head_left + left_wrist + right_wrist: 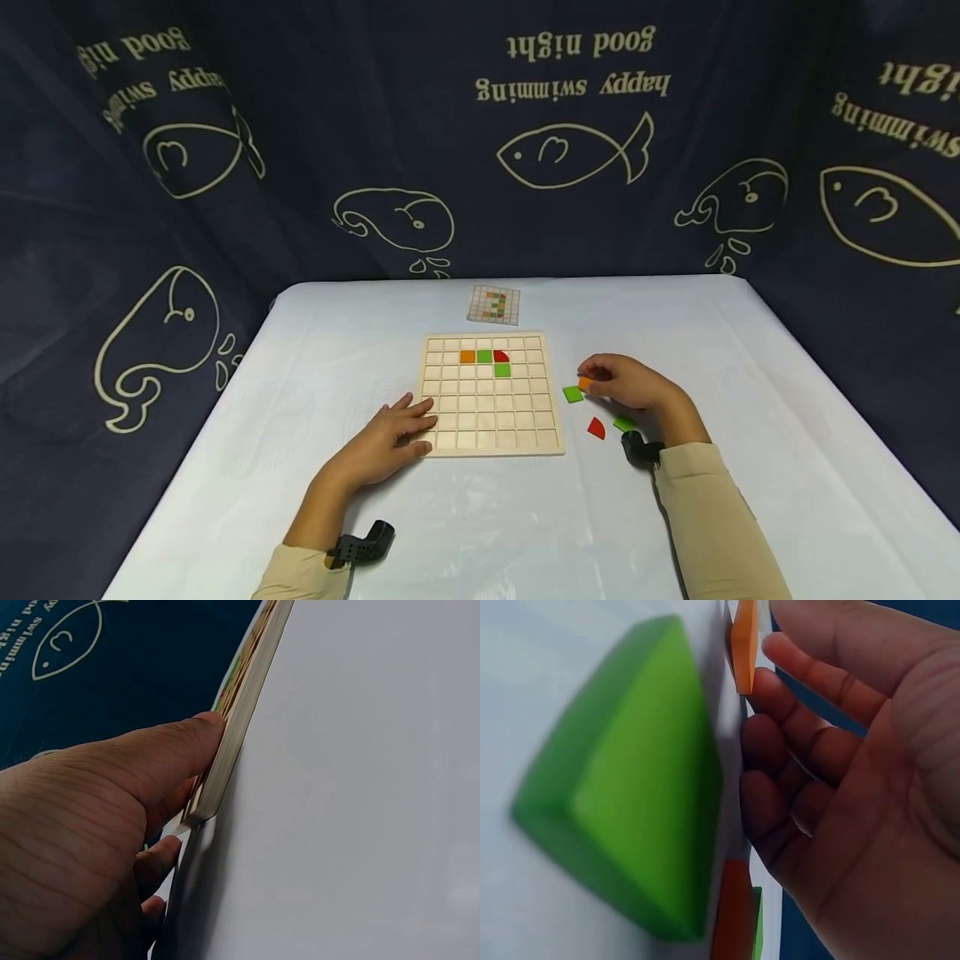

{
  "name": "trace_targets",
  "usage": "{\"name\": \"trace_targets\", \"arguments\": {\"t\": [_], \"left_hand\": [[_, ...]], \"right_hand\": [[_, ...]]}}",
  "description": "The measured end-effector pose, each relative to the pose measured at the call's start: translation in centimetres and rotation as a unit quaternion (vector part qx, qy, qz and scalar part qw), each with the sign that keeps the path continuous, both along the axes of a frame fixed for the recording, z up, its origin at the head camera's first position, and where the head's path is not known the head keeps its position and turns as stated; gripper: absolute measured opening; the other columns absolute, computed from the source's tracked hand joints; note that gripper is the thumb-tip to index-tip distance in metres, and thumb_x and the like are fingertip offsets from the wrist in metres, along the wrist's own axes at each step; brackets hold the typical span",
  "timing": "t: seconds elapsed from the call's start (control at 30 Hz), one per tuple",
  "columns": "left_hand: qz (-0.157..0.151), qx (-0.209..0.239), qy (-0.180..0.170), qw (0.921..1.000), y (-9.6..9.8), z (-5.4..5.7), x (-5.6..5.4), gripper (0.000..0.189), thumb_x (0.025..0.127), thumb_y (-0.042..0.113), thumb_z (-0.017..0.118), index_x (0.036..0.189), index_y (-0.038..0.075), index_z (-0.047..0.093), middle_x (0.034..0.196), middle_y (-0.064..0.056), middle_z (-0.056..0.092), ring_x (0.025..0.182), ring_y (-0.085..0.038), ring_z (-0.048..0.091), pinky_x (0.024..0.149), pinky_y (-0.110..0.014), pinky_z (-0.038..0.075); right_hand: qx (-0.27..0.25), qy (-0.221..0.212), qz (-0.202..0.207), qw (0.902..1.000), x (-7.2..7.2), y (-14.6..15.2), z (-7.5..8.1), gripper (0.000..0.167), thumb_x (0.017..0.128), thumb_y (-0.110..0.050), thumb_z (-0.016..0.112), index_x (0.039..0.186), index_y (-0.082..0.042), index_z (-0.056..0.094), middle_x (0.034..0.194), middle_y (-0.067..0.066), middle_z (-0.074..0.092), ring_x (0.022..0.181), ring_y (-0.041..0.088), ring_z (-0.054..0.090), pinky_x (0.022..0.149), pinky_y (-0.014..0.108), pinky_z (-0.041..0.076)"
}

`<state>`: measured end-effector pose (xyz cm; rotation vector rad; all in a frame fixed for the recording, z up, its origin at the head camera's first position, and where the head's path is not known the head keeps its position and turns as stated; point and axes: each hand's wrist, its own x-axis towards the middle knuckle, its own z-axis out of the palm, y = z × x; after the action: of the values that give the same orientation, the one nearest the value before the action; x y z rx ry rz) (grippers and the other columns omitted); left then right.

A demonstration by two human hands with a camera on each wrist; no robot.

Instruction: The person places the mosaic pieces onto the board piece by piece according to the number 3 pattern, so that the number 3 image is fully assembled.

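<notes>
In the head view, my left hand point(390, 437) lies with fingers spread on the left edge of a wooden grid board point(472, 408). The left wrist view has its thumb point(176, 746) along the board's rim. To the right of the board, my right hand point(626, 382) holds an orange square tile point(585, 383) at its fingertips, low over the table; the fingers partly hide the grip. Beside that tile lies a green square point(573, 394). A red quarter-round tile point(596, 428) and another green square point(624, 424) lie nearer the wrist.
On the board sit an orange square point(467, 357), a green square point(484, 356), a red quarter-round point(501, 357) and, below it, a green square point(502, 370). A pattern card point(493, 305) lies beyond the board. A dark printed curtain point(412, 108) hangs behind the white table point(337, 333).
</notes>
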<state>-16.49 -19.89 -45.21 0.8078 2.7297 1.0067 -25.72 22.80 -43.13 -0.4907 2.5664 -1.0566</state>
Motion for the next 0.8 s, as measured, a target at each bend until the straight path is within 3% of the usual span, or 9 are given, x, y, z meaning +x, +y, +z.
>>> {"name": "trace_targets", "arguments": {"t": [0.8], "left_hand": [[0.003,0.0,-0.001,1.0,0.02,0.11,-0.06,0.046,0.094,0.018,0.07,0.136,0.002,0.06,0.153,-0.011,0.041,0.148,-0.04,0.018,0.113,-0.067,0.009]], "right_hand": [[0.017,0.014,-0.003,0.9997,-0.11,0.01,-0.85,0.032,0.09,-0.006,0.069,0.121,-0.003,0.064,0.115,0.011,0.061,0.101,0.027,0.052,0.094,0.044,0.044]]}}
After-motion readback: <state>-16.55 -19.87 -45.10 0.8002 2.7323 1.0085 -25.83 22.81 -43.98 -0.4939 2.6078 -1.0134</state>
